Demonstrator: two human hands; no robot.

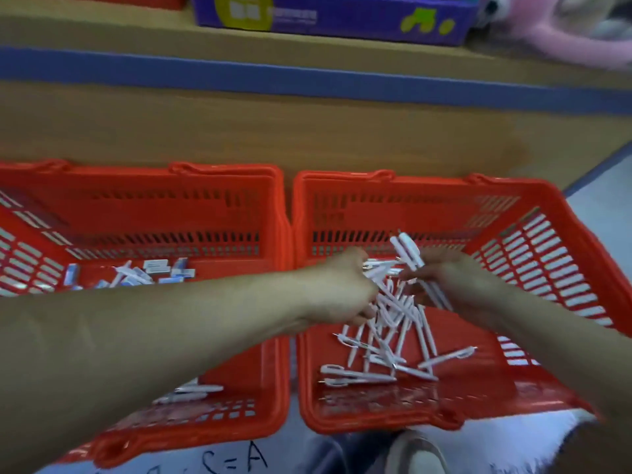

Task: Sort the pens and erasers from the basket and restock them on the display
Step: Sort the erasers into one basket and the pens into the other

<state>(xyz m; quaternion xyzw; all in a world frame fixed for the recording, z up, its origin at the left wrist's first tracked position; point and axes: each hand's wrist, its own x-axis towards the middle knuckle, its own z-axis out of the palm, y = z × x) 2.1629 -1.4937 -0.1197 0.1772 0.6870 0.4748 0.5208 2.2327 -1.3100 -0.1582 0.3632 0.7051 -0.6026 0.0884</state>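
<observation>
Inside the right basket [554, 241] of two, left hand [342, 289] and right hand [451, 278] each grip several white pens [407, 253] above an uncountably tangled pile [386, 340].

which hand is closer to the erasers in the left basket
Left. The left hand is in the right basket, just past the wall nearest the erasers; the right hand is farther right, gripping pens.

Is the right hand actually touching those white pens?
Touching. The head view shows the right hand gripping a bundle of white pens, whose ends stick out above and below its fingers.
</observation>
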